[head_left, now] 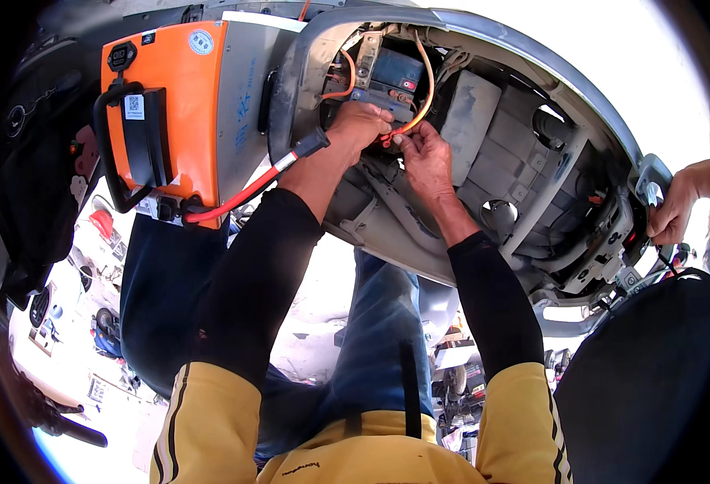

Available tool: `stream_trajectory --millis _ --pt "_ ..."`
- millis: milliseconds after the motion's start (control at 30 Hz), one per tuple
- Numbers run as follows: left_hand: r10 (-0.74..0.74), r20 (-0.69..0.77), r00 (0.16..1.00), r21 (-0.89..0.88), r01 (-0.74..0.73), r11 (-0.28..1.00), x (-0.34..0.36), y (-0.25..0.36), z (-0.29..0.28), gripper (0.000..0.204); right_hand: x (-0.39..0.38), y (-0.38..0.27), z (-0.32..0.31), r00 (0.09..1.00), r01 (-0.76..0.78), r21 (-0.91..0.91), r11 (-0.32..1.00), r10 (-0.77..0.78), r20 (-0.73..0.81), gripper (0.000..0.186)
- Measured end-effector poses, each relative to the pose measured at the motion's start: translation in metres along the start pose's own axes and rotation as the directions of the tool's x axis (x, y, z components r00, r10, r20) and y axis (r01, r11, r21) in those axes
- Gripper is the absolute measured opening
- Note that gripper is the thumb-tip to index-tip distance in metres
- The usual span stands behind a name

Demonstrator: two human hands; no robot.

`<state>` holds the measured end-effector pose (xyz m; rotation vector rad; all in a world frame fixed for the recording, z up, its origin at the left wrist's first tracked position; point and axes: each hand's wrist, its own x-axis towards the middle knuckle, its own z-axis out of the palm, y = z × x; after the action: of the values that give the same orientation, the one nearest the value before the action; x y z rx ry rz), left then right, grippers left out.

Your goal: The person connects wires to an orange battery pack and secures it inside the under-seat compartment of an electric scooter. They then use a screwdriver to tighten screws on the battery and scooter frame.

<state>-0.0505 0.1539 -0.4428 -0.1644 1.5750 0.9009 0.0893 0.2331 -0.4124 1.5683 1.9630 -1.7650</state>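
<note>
Both hands are inside the open body of a vehicle, close together at the lower end of an orange cable (429, 85). My right hand (429, 165) pinches this cable between thumb and fingers, near its red end (386, 139). My left hand (358, 126) is closed just left of it, fingertips beside the cable; what they grip, if anything, is hidden. Right behind my fingers sits a dark battery-like block (397, 71) with a metal bracket (367, 58) at its left. A second, thinner orange wire (350, 77) curves beside the bracket.
At the left stands an orange and grey box (181, 121) with a black handle (105, 145). Its thick red cable (238, 198) ends in a black connector (312, 143) over my left forearm. Another person's hand (681, 206) touches the vehicle's right end. A metal tube (544, 198) crosses the cavity.
</note>
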Motion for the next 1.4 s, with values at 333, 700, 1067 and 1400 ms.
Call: stream_trajectory --millis 333,700,1067,1400 --pt "-0.033 0.055 0.998 0.334 0.013 0.942 -0.005 0.016 0.007 0.023 0.003 0.01 -0.002 0.999 -0.039 0.074 0.997 0.037 0.019 0.017" --pt "0.27 0.155 0.95 0.486 -0.311 0.817 0.009 -0.003 0.01 0.017 0.009 0.008 -0.019 0.982 -0.183 0.119 0.976 0.175 0.075 0.02" --pt "0.297 0.132 0.946 0.495 -0.322 0.807 0.006 -0.002 0.008 0.016 0.008 -0.008 -0.013 0.985 -0.16 0.089 0.983 0.153 0.076 0.028" --pt "0.329 0.132 0.935 0.541 -0.346 0.767 0.003 -0.001 0.008 0.019 -0.001 -0.009 -0.03 0.974 -0.204 0.073 0.976 0.195 0.116 0.029"
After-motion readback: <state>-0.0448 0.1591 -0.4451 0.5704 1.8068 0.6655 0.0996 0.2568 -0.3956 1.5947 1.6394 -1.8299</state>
